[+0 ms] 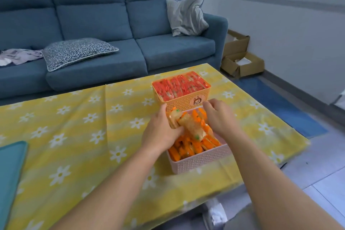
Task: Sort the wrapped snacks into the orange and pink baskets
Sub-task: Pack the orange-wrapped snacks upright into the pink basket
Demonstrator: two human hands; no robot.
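Note:
The orange basket (186,103) stands at the far side of the table, packed with red-wrapped snacks (179,85). Right in front of it sits the pink basket (201,161), holding several orange-wrapped snacks (188,148). My left hand (160,130) hangs over the pink basket's left side and grips a few clear-wrapped pale snacks with orange ends (188,126). My right hand (218,115) reaches in from the right with bent fingers, its fingertips near the orange basket's front wall; whether it holds anything is hidden.
The table wears a yellow cloth with white daisies (89,136). A teal pad (11,170) lies at its left edge. A blue sofa (93,30) with cushions stands behind. Cardboard boxes (240,61) sit on the floor to the right.

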